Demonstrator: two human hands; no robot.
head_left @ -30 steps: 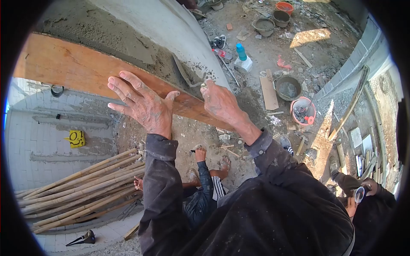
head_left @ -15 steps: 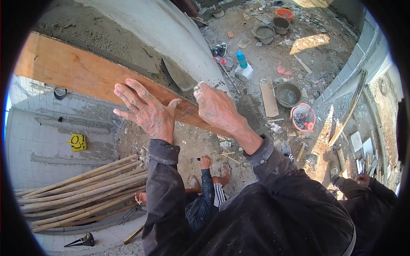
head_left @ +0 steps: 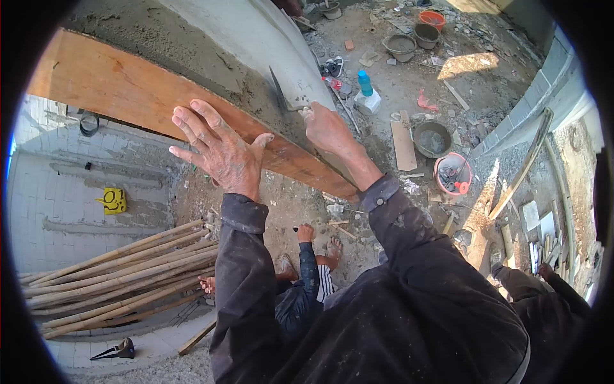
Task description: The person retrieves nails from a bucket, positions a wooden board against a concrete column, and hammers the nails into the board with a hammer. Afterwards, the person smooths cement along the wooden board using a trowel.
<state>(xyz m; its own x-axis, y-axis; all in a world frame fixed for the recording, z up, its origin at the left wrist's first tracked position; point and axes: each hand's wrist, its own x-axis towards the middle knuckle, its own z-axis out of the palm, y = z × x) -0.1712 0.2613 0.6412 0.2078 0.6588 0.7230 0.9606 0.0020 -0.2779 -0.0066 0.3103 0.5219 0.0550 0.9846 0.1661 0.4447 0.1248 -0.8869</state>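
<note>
My left hand (head_left: 224, 150) lies with fingers spread against the face of a long wooden board (head_left: 128, 83), its thumb near the top edge. The fingers of my right hand (head_left: 329, 131) are wrapped round the handle of a trowel (head_left: 279, 89), whose blade is tilted up on edge over the wall top. Wet grey mortar (head_left: 192, 54) covers the strip behind the board. Beyond the mortar is a smooth pale curved surface (head_left: 256, 38).
Bamboo poles (head_left: 128, 275) lie at lower left. Below me are one person (head_left: 297, 294) and, at lower right, another (head_left: 537, 294). Buckets (head_left: 432, 139), a blue bottle (head_left: 364, 83) and scraps lie on the ground. A yellow object (head_left: 115, 201) is at left.
My right hand has shifted slightly up and right, and the trowel blade has turned from lying low at the mortar to standing more on edge. My left hand stays spread on the board.
</note>
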